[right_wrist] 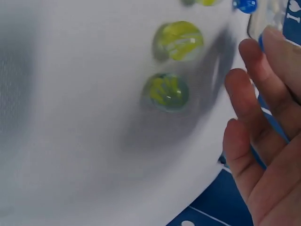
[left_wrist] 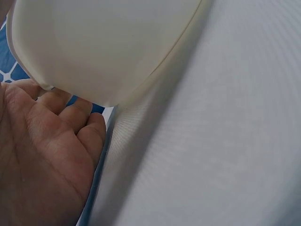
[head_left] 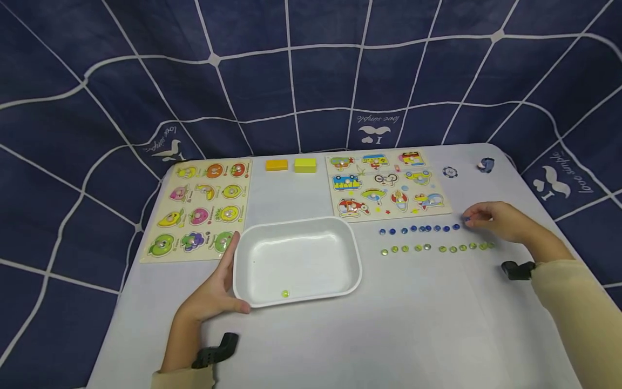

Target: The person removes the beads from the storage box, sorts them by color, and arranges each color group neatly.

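Note:
A white tray (head_left: 352,259) sits in the middle of the table with one yellow-green marble (head_left: 285,294) inside, near its front wall. My left hand (head_left: 216,289) holds the tray's left end, thumb at the front corner and fingers along the side. In the left wrist view, fingers (left_wrist: 75,115) bend in against the tray's outer wall (left_wrist: 108,52). Over at the right, my right hand (head_left: 500,220) pinches a blue marble (head_left: 467,219) between thumb and index finger, at the right end of a row of blue marbles (head_left: 428,228). Closer to me runs a row of yellow-green marbles (head_left: 453,249).
A fruit puzzle board (head_left: 187,216) lies at the left, and a vehicle puzzle board (head_left: 389,186) behind the blue row. Orange (head_left: 276,165) and yellow blocks (head_left: 305,165) stand between them. A poker chip (head_left: 450,172) and a small dark-blue object (head_left: 485,165) are at the back right.

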`<state>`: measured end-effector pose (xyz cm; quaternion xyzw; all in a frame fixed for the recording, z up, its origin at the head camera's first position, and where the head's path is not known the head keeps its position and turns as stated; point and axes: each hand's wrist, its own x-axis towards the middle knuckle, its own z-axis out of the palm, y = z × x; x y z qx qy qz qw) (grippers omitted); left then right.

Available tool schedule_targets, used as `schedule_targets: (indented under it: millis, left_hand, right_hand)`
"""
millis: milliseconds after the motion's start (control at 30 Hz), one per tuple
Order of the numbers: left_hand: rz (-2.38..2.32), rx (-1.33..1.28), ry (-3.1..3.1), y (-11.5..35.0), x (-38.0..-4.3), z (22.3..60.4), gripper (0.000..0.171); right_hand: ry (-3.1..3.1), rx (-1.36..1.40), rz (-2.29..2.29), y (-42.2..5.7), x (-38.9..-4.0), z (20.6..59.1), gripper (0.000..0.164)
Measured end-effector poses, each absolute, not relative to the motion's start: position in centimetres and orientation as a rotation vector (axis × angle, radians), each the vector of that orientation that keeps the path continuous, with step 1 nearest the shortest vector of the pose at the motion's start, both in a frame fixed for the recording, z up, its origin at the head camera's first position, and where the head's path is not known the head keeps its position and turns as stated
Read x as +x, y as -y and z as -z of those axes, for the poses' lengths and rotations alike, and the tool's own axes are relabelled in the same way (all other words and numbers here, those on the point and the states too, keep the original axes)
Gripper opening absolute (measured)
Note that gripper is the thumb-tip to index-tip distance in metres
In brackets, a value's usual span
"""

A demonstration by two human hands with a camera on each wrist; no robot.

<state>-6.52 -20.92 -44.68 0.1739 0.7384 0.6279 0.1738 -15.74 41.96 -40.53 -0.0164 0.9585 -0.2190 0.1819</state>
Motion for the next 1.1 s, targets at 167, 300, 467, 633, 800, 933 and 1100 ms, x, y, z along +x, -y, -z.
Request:
schedule_targets:
  millis: [167, 300, 467, 633, 800, 933, 1100]
  left_hand:
    - [-1.784, 0.486, -2.091, 20.9, -6.4, 44.7, 0.145]
    - [-1.78, 0.468, -2.089, 20.9, -6.4, 44.6, 0.145]
    - [-1.784, 0.468, -2.075, 20.8, -6.5, 44.5, 0.145]
    - [-1.78, 0.483, -2.077, 20.9, -6.5, 44.4, 0.145]
    - [-1.774, 0.484, -2.092, 20.9, -6.5, 44.4, 0.144]
    - [-1.781, 0.481, -2.094, 20.9, -6.5, 44.5, 0.145]
    - [-1.782, 0.48, -2.103, 20.8, -6.4, 44.5, 0.145]
  right_hand:
    - [-2.704, -0.029, 0.574, -41.9, -16.0, 41.3, 0.033]
    - [-2.69, -0.025, 0.528, -41.8, -16.0, 41.2, 0.039]
    - [-2.77, -0.075, 0.481, -40.7, -15.8, 39.5, 0.05]
    - [-2.923, -0.231, 0.559, -34.7, -15.5, 36.3, 0.045]
    - [-2.978, -0.575, 0.69, -26.6, -15.1, 33.3, 0.032]
    - [-2.864, -0.889, 0.815, -20.0, -15.0, 31.8, 0.031]
    - [-2.596, -1.17, 0.805, -12.2, -15.0, 31.9, 0.029]
